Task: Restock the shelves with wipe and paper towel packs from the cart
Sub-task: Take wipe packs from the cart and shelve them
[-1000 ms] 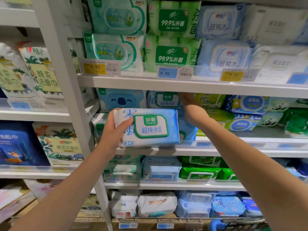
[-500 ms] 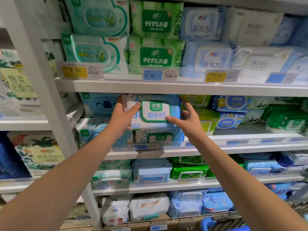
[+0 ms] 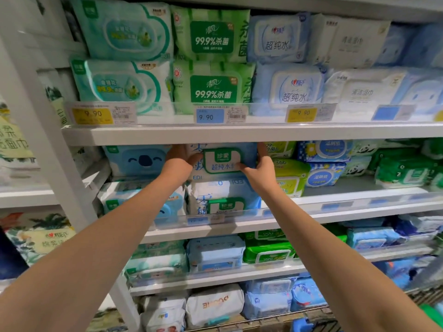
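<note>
Store shelf [image 3: 359, 194], left hand [image 3: 178, 161], right hand [image 3: 260, 171] clasping wipe pack [image 3: 223, 160]

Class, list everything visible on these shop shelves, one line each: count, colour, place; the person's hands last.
soft wipe pack with green-framed lid: one, pale blue, second shelf, atop its twin
twin wipe pack: one, pale blue, under it
koala-face wipe packs: two, blue, stacked left of those
99.9% wipe packs: two, green, stacked, upper shelf middle
cloud-lidded wipe packs: two, teal, stacked, upper shelf left
paper 9.90 price tags: two yellow, one blue, upper shelf edge
left hand: one, grips that pack's left end
right hand: one, grips its right end
</note>
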